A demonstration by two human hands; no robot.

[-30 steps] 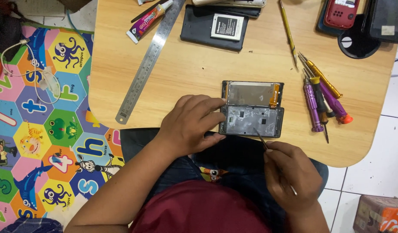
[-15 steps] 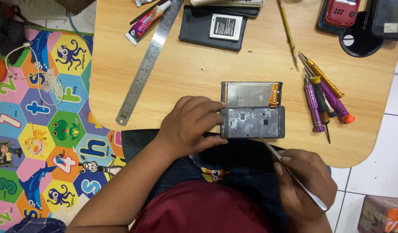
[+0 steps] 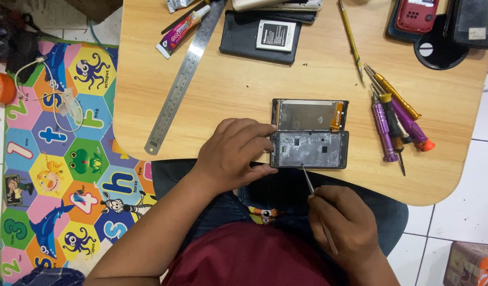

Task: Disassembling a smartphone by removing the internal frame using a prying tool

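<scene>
An opened phone lies near the front edge of the wooden table [image 3: 244,95]. Its grey frame half [image 3: 309,150] is nearest me, and the screen half [image 3: 309,115] with an orange flex strip is folded back behind it. My left hand [image 3: 234,152] grips the left end of the frame half, thumb below and fingers above. My right hand [image 3: 345,221] holds thin metal tweezers [image 3: 311,186], whose tip touches the lower edge of the frame half.
Several coloured screwdrivers [image 3: 395,114] lie right of the phone. A steel ruler [image 3: 184,77], a glue tube [image 3: 182,28], a black phone cover with a battery [image 3: 261,36] and other phones [image 3: 417,15] sit farther back. A colourful play mat [image 3: 53,159] covers the floor at left.
My right hand has brought the tweezers up from my lap so that the tip now meets the lower edge of the frame half. My left hand stays on the phone.
</scene>
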